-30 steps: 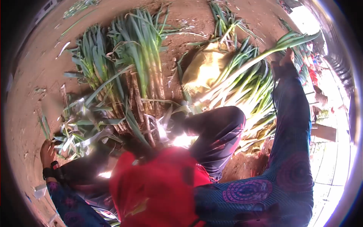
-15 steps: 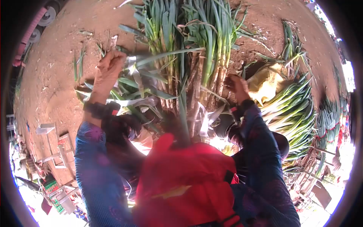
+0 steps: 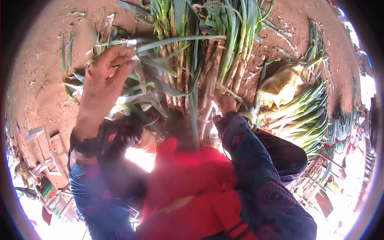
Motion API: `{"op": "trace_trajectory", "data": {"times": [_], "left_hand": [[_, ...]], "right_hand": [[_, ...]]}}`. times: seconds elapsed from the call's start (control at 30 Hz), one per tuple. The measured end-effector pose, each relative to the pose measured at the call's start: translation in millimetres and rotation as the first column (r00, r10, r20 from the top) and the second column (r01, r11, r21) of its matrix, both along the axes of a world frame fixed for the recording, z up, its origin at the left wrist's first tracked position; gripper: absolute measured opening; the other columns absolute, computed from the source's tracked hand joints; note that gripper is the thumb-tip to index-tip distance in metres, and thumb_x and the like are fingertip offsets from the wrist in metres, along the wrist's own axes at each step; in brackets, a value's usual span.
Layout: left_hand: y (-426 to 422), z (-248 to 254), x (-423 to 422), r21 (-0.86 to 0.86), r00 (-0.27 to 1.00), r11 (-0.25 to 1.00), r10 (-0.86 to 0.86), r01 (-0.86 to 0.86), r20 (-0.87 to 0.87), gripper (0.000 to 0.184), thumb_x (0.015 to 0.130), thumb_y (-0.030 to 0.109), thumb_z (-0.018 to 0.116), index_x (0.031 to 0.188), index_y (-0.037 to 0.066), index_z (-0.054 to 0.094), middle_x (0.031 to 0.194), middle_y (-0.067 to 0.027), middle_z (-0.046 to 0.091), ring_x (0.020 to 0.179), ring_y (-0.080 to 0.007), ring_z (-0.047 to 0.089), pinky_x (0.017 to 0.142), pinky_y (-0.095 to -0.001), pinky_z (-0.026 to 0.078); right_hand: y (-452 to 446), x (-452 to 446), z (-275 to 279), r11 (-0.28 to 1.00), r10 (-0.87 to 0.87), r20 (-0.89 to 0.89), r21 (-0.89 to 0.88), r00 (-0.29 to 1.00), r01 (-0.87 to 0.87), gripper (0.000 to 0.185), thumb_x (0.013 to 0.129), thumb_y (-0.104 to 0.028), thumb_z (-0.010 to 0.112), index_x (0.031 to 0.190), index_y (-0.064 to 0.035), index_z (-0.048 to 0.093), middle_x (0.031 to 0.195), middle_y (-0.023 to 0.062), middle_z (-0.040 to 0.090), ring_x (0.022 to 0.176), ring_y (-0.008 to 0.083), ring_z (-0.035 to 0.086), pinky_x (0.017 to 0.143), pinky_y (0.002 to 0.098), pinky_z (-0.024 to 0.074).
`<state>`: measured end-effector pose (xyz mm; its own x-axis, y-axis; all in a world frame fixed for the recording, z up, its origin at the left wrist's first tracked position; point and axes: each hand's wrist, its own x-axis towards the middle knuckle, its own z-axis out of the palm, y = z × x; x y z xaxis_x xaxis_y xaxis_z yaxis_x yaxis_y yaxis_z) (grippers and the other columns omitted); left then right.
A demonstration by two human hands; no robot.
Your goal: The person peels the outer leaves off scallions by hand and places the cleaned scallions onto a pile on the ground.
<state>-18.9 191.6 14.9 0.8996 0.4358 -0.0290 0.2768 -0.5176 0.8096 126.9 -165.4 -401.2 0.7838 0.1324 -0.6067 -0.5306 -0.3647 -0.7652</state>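
My left hand (image 3: 106, 76) is closed, thumb against bent fingers, at the left of the leeks. A pale, shiny strip (image 3: 139, 72) hangs from its fingertips; I cannot tell whether it is leaf or plastic. A long green leaf (image 3: 180, 41) runs from near these fingertips across the stalks. Upright leeks (image 3: 236, 52) with brown, dry outer skins stand in front of me, green tops pointing away. My right hand (image 3: 229, 105) is low by the base of the right-hand leeks, its fingers hidden among the stalks. Loose leaves (image 3: 140, 114) lie below my left hand.
A yellowish sack (image 3: 282, 86) lies to the right, beside a large pile of leeks (image 3: 300, 122). Farther right are tied bundles (image 3: 340, 134). Brown soil (image 3: 40, 88) spreads to the left, with a small frame stool (image 3: 50, 154) on it. My dark shoe (image 3: 282, 154) is right of my knees.
My left hand has come nearer to me and slightly left, still closed. My right hand has moved left and down, from beside the right-hand leeks to their base. The view has shifted slightly.
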Motion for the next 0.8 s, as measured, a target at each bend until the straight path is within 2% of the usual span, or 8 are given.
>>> {"op": "trace_trajectory", "data": {"times": [0.1, 0.2, 0.23, 0.3, 0.4, 0.5, 0.73, 0.8], "left_hand": [[-2, -3, -2, 0.008, 1.000, 1.000, -0.024, 0.024, 0.002, 0.017, 0.089, 0.008, 0.059, 0.104, 0.001, 0.060, 0.100, -0.0086, 0.065, 0.095, -0.0152, 0.062, 0.078, -0.0301, 0.051], [-10, 0, 1, -0.008, 0.999, 0.999, -0.043, 0.043, -0.015, 0.017, 0.088, 0.010, 0.060, 0.103, 0.001, 0.060, 0.098, -0.0075, 0.065, 0.095, -0.0155, 0.062, 0.074, -0.0298, 0.052], [-11, 0, 2, -0.020, 0.998, 0.999, -0.044, 0.043, -0.038, 0.017, 0.088, 0.010, 0.060, 0.102, 0.001, 0.060, 0.098, -0.0075, 0.065, 0.095, -0.0156, 0.061, 0.074, -0.0298, 0.052], [-11, -1, 4, -0.017, 0.997, 0.998, -0.058, 0.058, -0.053, 0.017, 0.088, 0.010, 0.060, 0.102, 0.001, 0.060, 0.097, -0.0076, 0.064, 0.095, -0.0160, 0.061, 0.072, -0.0301, 0.052], [-12, -2, 5, -0.004, 0.993, 0.995, -0.095, 0.095, -0.074, 0.017, 0.089, 0.009, 0.060, 0.103, 0.000, 0.059, 0.098, -0.0075, 0.063, 0.096, -0.0162, 0.061, 0.076, -0.0305, 0.051], [-16, 2, 6, -0.055, 0.987, 0.996, -0.082, 0.075, -0.141, 0.017, 0.091, 0.008, 0.058, 0.106, 0.000, 0.056, 0.102, -0.0068, 0.063, 0.098, -0.0151, 0.059, 0.085, -0.0303, 0.048], [-30, -14, 8, -0.004, 0.958, 0.966, -0.258, 0.260, -0.127, 0.014, 0.087, 0.008, 0.062, 0.096, -0.001, 0.058, 0.092, -0.0076, 0.063, 0.087, -0.0149, 0.062, 0.075, -0.0309, 0.052], [-35, -27, 8, 0.032, 0.937, 0.940, -0.334, 0.338, -0.100, 0.014, 0.086, 0.012, 0.063, 0.094, 0.001, 0.060, 0.088, -0.0082, 0.065, 0.082, -0.0161, 0.063, 0.069, -0.0301, 0.051]], "right_hand": [[-32, -36, -36, 0.950, 0.310, 0.238, -0.036, 0.921, -0.310, 0.012, 0.086, -0.018, 0.051, 0.082, -0.0107, 0.059, 0.078, 0.0055, 0.057, 0.062, 0.0182, 0.057, 0.051, 0.0318, 0.0454], [-59, -59, -78, 0.788, 0.575, 0.276, 0.066, 0.770, -0.613, 0.015, 0.085, -0.023, 0.054, 0.097, -0.0149, 0.059, 0.080, 0.0040, 0.055, 0.066, 0.0183, 0.058, 0.059, 0.0306, 0.0485], [-40, -76, -40, 0.789, 0.572, 0.372, -0.005, 0.731, -0.615, 0.019, 0.085, -0.026, 0.055, 0.101, -0.0148, 0.058, 0.080, 0.0038, 0.054, 0.068, 0.0182, 0.058, 0.060, 0.0308, 0.0485], [-15, -78, 0, 0.851, 0.504, 0.294, -0.004, 0.812, -0.526, 0.027, 0.085, -0.031, 0.056, 0.106, -0.0142, 0.057, 0.079, 0.0039, 0.054, 0.069, 0.0181, 0.058, 0.060, 0.0311, 0.0487], [-6, -66, 31, 0.965, 0.219, -0.165, 0.179, 0.962, -0.189, 0.035, 0.086, -0.038, 0.057, 0.109, -0.0119, 0.057, 0.076, 0.0043, 0.054, 0.068, 0.0180, 0.057, 0.059, 0.0318, 0.0489], [12, -48, 123, 0.858, -0.066, -0.428, 0.436, 0.901, 0.270, 0.034, 0.088, -0.042, 0.056, 0.101, -0.0104, 0.058, 0.071, 0.0027, 0.056, 0.058, 0.0162, 0.053, 0.051, 0.0314, 0.0464], [14, -30, 177, 0.681, -0.053, -0.523, 0.604, 0.851, 0.414, 0.024, 0.092, -0.034, 0.056, 0.103, -0.0121, 0.053, 0.070, 0.0043, 0.058, 0.057, 0.0151, 0.057, 0.047, 0.0284, 0.0467], [17, -39, 216, 0.665, -0.009, -0.439, 0.668, 0.898, 0.333, 0.027, 0.096, -0.034, 0.050, 0.110, -0.0104, 0.052, 0.071, 0.0031, 0.057, 0.056, 0.0133, 0.054, 0.049, 0.0260, 0.0428]]}}
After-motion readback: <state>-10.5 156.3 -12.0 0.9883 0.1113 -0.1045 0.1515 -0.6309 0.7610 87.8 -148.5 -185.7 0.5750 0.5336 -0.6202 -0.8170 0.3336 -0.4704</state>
